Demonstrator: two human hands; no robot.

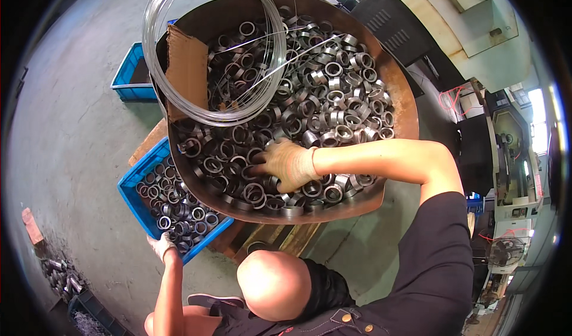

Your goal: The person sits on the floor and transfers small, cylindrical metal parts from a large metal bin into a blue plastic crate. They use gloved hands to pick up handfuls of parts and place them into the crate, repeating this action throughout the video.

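A large rusty-brown metal bin point(400, 92) is heaped with short steel rings point(333, 98). My right hand point(289, 164), in a pale work glove, reaches into the near part of the heap. Its fingers are spread among the rings, thumb apart, and the fingertips are partly hidden. To the left, lower down, a blue plastic crate point(134, 184) holds more loose rings point(173, 199). My left hand point(161, 245), also gloved, is closed over the near-left rim of that crate, its fingertips hidden inside.
A coil of wire point(156, 86) and a cardboard piece point(186, 68) lie on the heap's left side. Another blue crate point(131, 92) stands behind. Under the bin is a wooden pallet point(292, 238). Metal scraps point(62, 276) lie at lower left; machines point(393, 29) stand at right.
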